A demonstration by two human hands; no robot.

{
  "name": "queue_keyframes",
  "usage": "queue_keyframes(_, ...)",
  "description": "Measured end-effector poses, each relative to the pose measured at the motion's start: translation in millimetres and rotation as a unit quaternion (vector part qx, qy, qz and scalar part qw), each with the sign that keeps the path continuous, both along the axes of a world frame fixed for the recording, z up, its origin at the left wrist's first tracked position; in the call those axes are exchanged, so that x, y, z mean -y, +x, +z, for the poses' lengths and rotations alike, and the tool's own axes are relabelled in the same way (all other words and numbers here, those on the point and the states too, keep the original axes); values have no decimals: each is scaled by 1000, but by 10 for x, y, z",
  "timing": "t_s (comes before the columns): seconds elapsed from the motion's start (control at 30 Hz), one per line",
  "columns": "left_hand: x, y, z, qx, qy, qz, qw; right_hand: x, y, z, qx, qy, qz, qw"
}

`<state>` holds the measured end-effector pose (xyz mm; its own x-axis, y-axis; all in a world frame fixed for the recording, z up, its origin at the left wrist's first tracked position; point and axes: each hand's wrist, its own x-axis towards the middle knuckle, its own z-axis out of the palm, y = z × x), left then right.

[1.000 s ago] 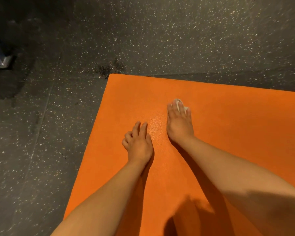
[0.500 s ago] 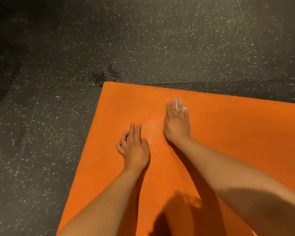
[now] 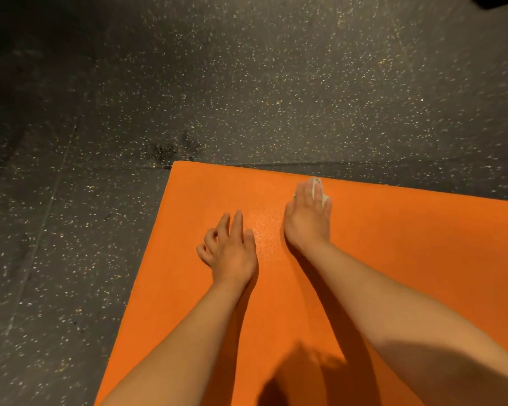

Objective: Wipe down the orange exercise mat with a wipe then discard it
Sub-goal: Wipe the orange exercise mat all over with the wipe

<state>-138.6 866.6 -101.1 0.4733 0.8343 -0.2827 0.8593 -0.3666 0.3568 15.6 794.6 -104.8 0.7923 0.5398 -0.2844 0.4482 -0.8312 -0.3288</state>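
**Q:** What takes up most of your view?
**A:** The floor [image 3: 247, 83]. It is dark rubber flecked with pale specks and covers the top and left. A thin seam runs down its left side.

**Q:** Where is the mat?
**A:** The orange mat [image 3: 408, 244] lies flat on the floor and fills the lower right. Its far left corner sits near the middle of the view. From there the far edge runs off to the right and the left edge runs down toward the bottom.

**Q:** And your arms?
**A:** Your left forearm [image 3: 188, 341] and right forearm [image 3: 379, 303] are bare. They reach forward over the mat from the bottom of the view, side by side but apart. A dark shadow [image 3: 291, 376] falls on the mat between them near the bottom.

**Q:** How does your left hand lie?
**A:** Your left hand [image 3: 232, 253] rests palm down on the mat, close to its left edge. Two fingers are extended and the outer two are loosely curled. It holds nothing.

**Q:** And your right hand?
**A:** Your right hand [image 3: 307, 221] lies farther forward, palm down. Its fingers are straight and close together, pressing flat on the wipe.

**Q:** What marks the mat between your hands?
**A:** A glossy patch [image 3: 266, 230], paler than the orange around it.

**Q:** Where exactly is the wipe?
**A:** The wipe [image 3: 317, 190] is a small white wad pinned to the mat under your right fingers. It shows between them and just past the fingertips, near the mat's far edge.
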Motion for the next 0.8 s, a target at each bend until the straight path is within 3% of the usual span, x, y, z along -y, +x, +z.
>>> queue_keyframes(0.2, 30, 139, -64, -13, 15, 15, 1000, -205, -229, -36, 24, 32, 246, 969)
queue_keyframes(0.4, -20, 155, -91, -19, 0, 12, 1000, -330, 284, -65, 11, -2, 24, 1000)
queue_keyframes(0.57, -109, 135, -50, -11, -29, 7, 999, -547, -200, -51, -11, 69, 191, 979)
queue_keyframes(0.67, -256, -88, -18, 34, 0, -24, 999, -435, -506, -73, -21, 75, 266, 961)
queue_keyframes(0.73, -358, -367, -31, 56, 39, 29, 997, -304, -708, -95, -12, 85, 292, 953)
queue_keyframes(0.8, -398, -684, -48, 17, 59, 112, 992, -172, -902, -116, -17, 100, 295, 950)
